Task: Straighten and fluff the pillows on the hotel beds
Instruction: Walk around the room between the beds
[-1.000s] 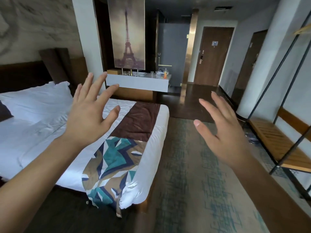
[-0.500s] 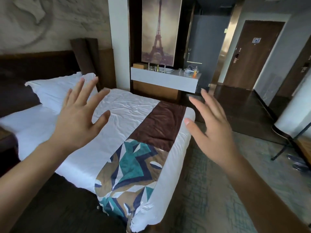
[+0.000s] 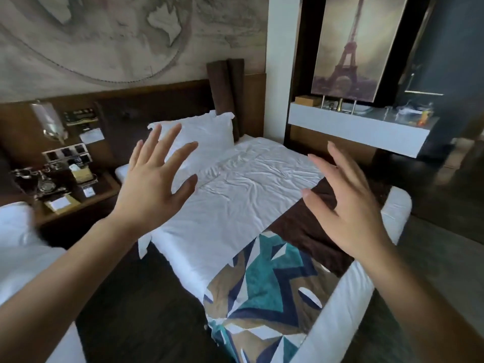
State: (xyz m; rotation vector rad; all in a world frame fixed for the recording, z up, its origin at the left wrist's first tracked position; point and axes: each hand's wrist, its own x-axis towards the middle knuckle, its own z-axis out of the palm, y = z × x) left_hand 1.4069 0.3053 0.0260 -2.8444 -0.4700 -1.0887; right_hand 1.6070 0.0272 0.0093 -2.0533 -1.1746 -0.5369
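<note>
A white pillow (image 3: 209,132) leans against the dark headboard at the far end of a bed (image 3: 243,195) with a wrinkled white cover. A brown and teal patterned runner (image 3: 267,289) crosses the foot of that bed. My left hand (image 3: 154,187) is raised in the air with fingers spread, in front of the pillow and well short of it. My right hand (image 3: 348,205) is also raised with fingers apart, above the runner's brown part. Both hands hold nothing.
A nightstand (image 3: 70,195) with an old-style telephone (image 3: 42,182) and cards stands left of the bed. A second white bed (image 3: 18,247) shows at the left edge. A white shelf (image 3: 358,129) under an Eiffel Tower picture (image 3: 353,43) hangs at the right. Dark floor runs between the beds.
The view has swung left and nearer the bed: the pillow, headboard and nightstand now show, the door and bench are out of view. Both hands stay raised and spread.
</note>
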